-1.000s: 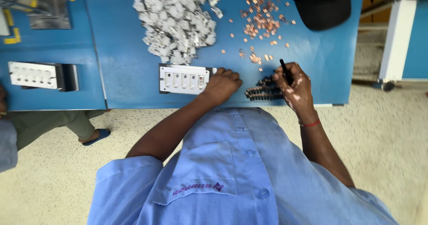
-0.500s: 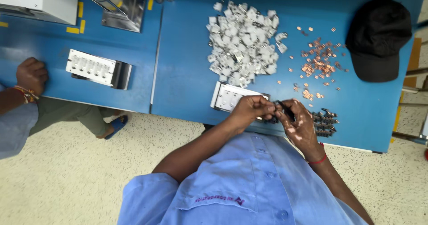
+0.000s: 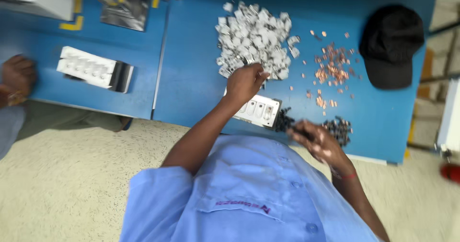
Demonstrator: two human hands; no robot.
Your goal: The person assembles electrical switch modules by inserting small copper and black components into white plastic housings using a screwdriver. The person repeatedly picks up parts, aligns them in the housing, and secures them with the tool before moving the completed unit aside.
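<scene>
My left hand (image 3: 245,82) reaches forward to the near edge of a heap of small grey-white metal parts (image 3: 254,38), with its fingers bunched on one piece there. Just below that hand lies a white block with a row of slots (image 3: 256,110). My right hand (image 3: 318,142) is blurred, close to the table's near edge, between two small clusters of black parts (image 3: 283,122) (image 3: 339,127). Something dark shows at its fingers, but the blur hides whether it grips anything. Small copper pieces (image 3: 333,69) are scattered to the right of the grey heap.
A black cap (image 3: 390,45) lies at the right on the blue table (image 3: 191,79). On the neighbouring blue table sit a second white slotted block (image 3: 88,68) and another person's hand (image 3: 19,74). Speckled floor lies below.
My left hand has left the right hand and gone forward to the grey heap. My right hand has dropped towards the table edge. The camera has shifted, so everything sits further right.
</scene>
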